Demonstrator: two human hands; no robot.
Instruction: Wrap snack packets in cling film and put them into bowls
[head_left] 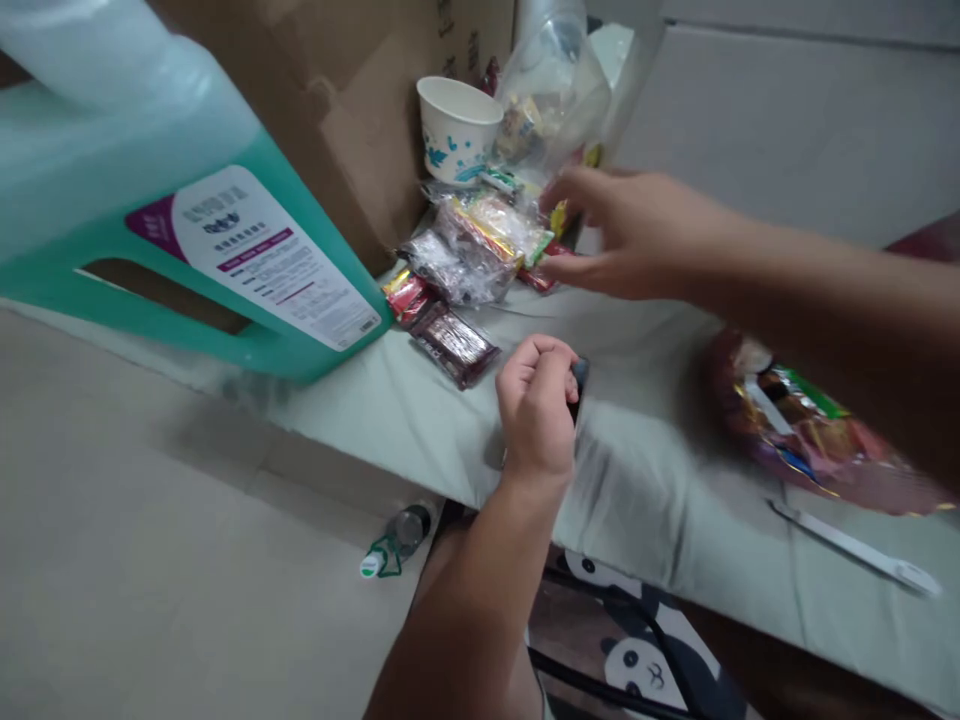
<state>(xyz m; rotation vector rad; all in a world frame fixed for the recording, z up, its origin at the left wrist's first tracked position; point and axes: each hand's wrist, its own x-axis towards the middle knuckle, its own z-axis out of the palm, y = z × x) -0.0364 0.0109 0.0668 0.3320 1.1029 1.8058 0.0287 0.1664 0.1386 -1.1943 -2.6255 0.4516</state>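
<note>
A pale cloth-covered surface (630, 345) runs across the room above a light floor (187, 520), with a brown cardboard box (330, 110) standing at its back. I observe 2 bare hands over it.

The right hand (626, 235), blurred, is spread wide, thumb apart from the fingers, at the right edge of a pile of wrapped packets (480, 240). I cannot tell whether it touches any of them. The left hand (536, 405) is curled nearly into a fist, low over the cloth near the front edge. A dark flat item (579, 390) shows just beside it, partly hidden; I cannot tell whether the hand holds it.

The pile lies in front of 1 white paper cup (450, 145) with blue print and 1 clear plastic container (559, 90). At its near side lie 1 red-and-gold packet (409, 295) and 1 dark packet (454, 345), close together. To the left stands a large jug (120, 180) of green liquid, labelled in purple and white.

Under the right forearm sits a pinkish bowl (892, 485) of colourful wrapped items (802, 410); 1 slim white implement (855, 548) lies near it. Below the front edge is 1 bottle (405, 535), white-capped.
</note>
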